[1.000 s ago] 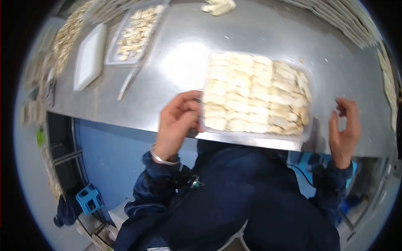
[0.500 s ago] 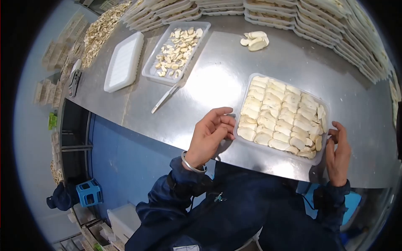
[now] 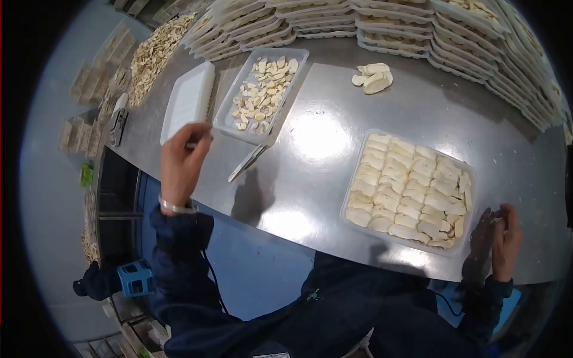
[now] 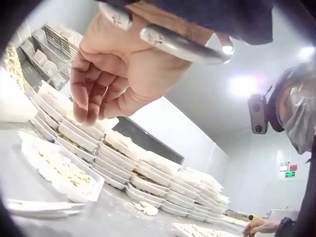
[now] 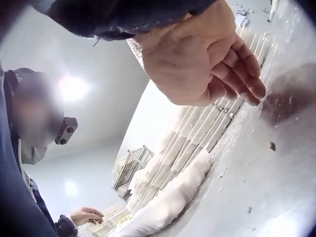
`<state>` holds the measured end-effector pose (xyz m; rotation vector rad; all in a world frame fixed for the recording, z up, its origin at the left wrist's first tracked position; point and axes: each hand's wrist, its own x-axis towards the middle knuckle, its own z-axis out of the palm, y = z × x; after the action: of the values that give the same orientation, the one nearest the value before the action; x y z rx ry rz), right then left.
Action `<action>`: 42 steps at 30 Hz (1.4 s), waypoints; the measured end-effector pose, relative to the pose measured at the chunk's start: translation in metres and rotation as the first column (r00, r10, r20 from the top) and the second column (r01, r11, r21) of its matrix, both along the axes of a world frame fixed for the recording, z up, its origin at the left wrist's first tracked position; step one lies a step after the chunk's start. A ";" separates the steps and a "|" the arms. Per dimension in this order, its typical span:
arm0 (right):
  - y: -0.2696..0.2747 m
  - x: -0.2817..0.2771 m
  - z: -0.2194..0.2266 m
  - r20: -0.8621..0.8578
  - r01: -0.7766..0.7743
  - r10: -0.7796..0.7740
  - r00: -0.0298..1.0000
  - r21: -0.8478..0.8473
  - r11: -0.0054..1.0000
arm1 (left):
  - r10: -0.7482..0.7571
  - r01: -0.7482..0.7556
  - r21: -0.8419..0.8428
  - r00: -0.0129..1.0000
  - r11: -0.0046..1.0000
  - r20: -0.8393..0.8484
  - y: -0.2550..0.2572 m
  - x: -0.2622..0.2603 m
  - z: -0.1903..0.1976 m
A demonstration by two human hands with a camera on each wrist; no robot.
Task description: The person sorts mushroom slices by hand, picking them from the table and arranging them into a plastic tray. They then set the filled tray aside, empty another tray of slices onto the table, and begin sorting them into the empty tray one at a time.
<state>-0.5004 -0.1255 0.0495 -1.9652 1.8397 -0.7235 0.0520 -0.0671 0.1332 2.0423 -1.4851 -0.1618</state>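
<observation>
In the head view, my left hand (image 3: 182, 167) is over the table's left side, just in front of an upside-down white tray (image 3: 188, 98). Its fingers are loosely bent, and the left wrist view shows nothing held. To its right lies a slim white knife-like tool (image 3: 248, 163), beside a tray (image 3: 224, 122) of loose mushroom pieces (image 3: 262, 98). My right hand (image 3: 507, 244) is low by the right end of a clear tray (image 3: 399, 241) packed with rows of pale mushroom slices (image 3: 409, 191). Relaxed and slightly bent, its fingers hold nothing in the right wrist view (image 5: 242, 81).
Stacked filled trays (image 3: 394, 45) line the back of the metal table (image 3: 286, 197). Several loose mushroom slices (image 3: 375, 79) lie in front of them. A heap of dried slices (image 3: 158, 56) and a dark-and-white device (image 3: 118, 125) are at the left. A blue stool (image 3: 134, 278) stands below.
My left hand has left the packed tray's left side and moved left toward the upside-down tray. My right hand has drawn slightly away from the packed tray's right edge. The head view has shifted.
</observation>
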 end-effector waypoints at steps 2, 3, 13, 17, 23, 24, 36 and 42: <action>-0.001 0.000 0.004 -0.011 0.009 -0.009 1.000 0.004 1.000 | -0.069 0.069 0.007 0.991 0.998 0.116 -0.035 0.008 0.005; -0.001 -0.001 0.004 -0.014 0.016 -0.016 1.000 0.000 1.000 | -0.099 0.098 0.013 0.980 0.995 0.175 -0.053 0.012 0.006; 0.002 -0.003 -0.006 -0.108 0.014 -0.021 0.994 -0.070 0.997 | -0.122 0.047 0.234 0.941 0.971 0.316 -0.213 0.084 -0.073; 0.000 0.001 -0.005 -0.121 0.043 -0.048 0.991 -0.042 0.998 | -0.069 -0.014 0.201 0.915 0.980 0.398 -0.232 0.084 -0.093; 0.000 0.000 -0.005 -0.140 0.038 -0.043 0.989 -0.042 0.998 | -0.044 -0.007 0.221 0.973 0.975 0.225 -0.238 0.097 -0.101; 0.000 0.000 -0.005 -0.144 0.042 -0.047 0.988 -0.039 0.998 | -0.039 0.000 0.207 0.983 0.978 0.181 -0.237 0.103 -0.102; 0.009 0.004 0.016 -0.143 -0.057 0.018 0.990 -0.271 0.961 | -0.068 0.161 0.041 0.619 0.986 -0.783 -0.124 0.005 -0.028; 0.021 0.064 0.068 0.053 -0.331 0.371 0.927 -0.350 0.876 | -0.275 0.469 -0.011 0.498 0.883 -0.822 -0.055 -0.112 0.002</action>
<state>-0.4361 -0.1044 0.1170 -2.3257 1.2972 -1.0605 -0.0602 -0.1222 0.1354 1.3678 -1.2689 -1.3194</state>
